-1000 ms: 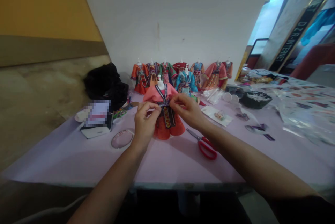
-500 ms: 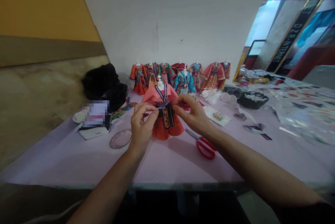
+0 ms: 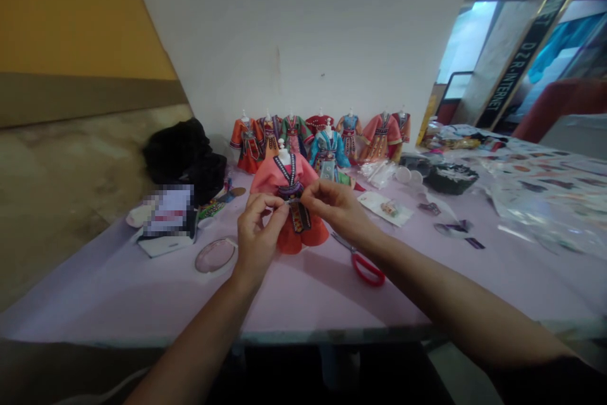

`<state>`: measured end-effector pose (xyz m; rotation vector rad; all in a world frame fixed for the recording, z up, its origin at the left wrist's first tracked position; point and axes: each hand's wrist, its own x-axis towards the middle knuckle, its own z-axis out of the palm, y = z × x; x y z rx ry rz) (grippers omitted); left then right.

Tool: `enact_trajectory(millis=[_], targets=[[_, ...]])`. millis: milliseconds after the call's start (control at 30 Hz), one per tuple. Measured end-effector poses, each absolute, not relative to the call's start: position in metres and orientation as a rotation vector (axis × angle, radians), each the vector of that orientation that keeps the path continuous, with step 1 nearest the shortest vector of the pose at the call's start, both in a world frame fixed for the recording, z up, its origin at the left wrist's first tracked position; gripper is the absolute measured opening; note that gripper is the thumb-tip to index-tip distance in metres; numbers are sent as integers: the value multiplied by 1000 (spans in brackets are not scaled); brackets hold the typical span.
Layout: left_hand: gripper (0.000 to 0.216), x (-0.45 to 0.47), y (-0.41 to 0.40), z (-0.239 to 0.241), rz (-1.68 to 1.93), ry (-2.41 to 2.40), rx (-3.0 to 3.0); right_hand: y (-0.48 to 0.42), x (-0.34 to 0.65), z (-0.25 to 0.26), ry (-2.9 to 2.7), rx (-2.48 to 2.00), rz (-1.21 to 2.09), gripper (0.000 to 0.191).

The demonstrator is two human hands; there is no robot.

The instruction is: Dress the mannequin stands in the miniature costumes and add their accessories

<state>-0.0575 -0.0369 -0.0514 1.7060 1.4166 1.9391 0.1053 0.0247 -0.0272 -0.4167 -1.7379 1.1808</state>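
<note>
A headless doll form wears a small robe (image 3: pixel 268 174) with a pink top, a purple waistband and an orange skirt. A dark patterned panel (image 3: pixel 300 218) hangs down the skirt's front. My left hand (image 3: pixel 258 225) is at the waist from the left, thumb and forefinger pinched together. From the right my right hand (image 3: pixel 334 206) also pinches, its fingertips close to the left ones. Whatever lies between the fingertips is too small to make out. Red-handled scissors (image 3: pixel 367 273) rest on the table below my right hand, their blades partly behind my wrist.
Several dressed doll forms, including a blue robe (image 3: pixel 327 149), stand behind near the white board. Left are a phone-like item (image 3: pixel 168 244), a round hoop (image 3: pixel 215 256) and a black bag (image 3: pixel 175 152). Right are a white card (image 3: pixel 386 208), ribbon (image 3: pixel 455 228) and plastic sheets (image 3: pixel 545 209).
My right hand has moved left and inward, so its fingertips now meet close to my left hand's at the robe's waist. The camera view has shifted slightly.
</note>
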Motion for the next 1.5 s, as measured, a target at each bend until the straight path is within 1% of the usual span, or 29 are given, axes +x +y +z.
enact_trajectory(millis=[233, 400, 700, 833, 967, 1100, 1167, 1333, 1500], targets=[[10, -64, -35, -58, 1920, 1245, 1646, 22, 108, -22, -1844, -434, 1005, 14], [13, -66, -35, -57, 1965, 1142, 1628, 23, 107, -23, -1830, -455, 1004, 12], [1, -60, -41, -51, 1966, 1316, 1904, 23, 105, -24, -1810, -432, 1057, 10], [9, -61, -38, -51, 1999, 1415, 1900, 23, 105, -23, -1820, -436, 1051, 13], [8, -64, -35, -49, 1971, 1493, 1868, 25, 105, -22, -1814, -440, 1138, 16], [8, -67, -31, -49, 1931, 1545, 1851, 32, 105, -25, -1825, -422, 1203, 14], [8, -67, -30, -48, 1913, 1571, 1854, 36, 104, -26, -1847, -420, 1121, 11], [9, -67, -27, -47, 1947, 1615, 1870, 40, 101, -28, -1905, -479, 681, 7], [10, -68, -22, -49, 1946, 1593, 1788, 41, 99, -27, -1949, -462, 617, 12]])
